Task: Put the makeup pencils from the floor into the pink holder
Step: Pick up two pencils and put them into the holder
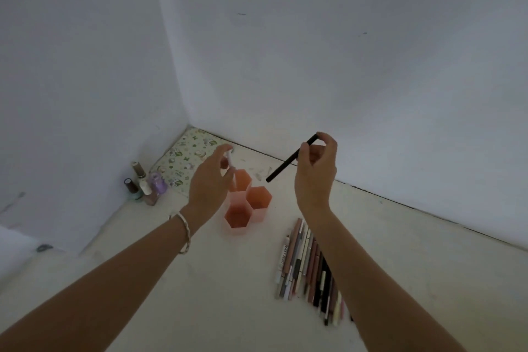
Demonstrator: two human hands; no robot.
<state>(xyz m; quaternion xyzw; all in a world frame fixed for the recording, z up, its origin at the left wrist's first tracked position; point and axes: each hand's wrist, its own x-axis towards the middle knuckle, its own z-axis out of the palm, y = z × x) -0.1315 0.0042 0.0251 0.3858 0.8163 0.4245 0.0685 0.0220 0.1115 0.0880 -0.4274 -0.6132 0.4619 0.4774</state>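
Observation:
A pink holder point(258, 200) made of several hexagonal cups stands on the floor near the room corner. My left hand point(208, 183) hovers just left of it, pinching a pale pencil point(231, 168) that points down over the holder's far cup. My right hand point(315, 177) is raised to the right of the holder and grips a black pencil point(288, 161) by its upper end, the tip slanting down-left. Several makeup pencils point(307, 263) in pink, brown, white and black lie in a row on the floor below my right forearm, partly hidden by it.
Several nail polish bottles point(145, 186) stand against the left wall. A flat patterned mat point(183, 157) lies in the corner behind the holder. White walls close the space at left and behind; pale floor stretches toward me.

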